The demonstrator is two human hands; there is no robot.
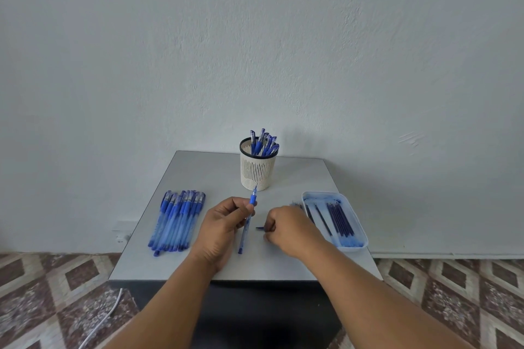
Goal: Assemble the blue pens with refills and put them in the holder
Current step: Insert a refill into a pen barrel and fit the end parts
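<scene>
Both hands working above the table (198, 173)
Left hand (224, 231) grips a blue pen (247, 221) upright-ish; right hand (286, 228) pinches a small dark piece (259, 228), holder (257, 171) behind.

One head-worn view, facing forward and down.
I look from above the near edge of the table (198, 167), across it to the wall (255, 37) behind, close enough that both forearms enter from the bottom of the frame. The wide lens also takes in tiled floor (56, 292) on either side.
</scene>
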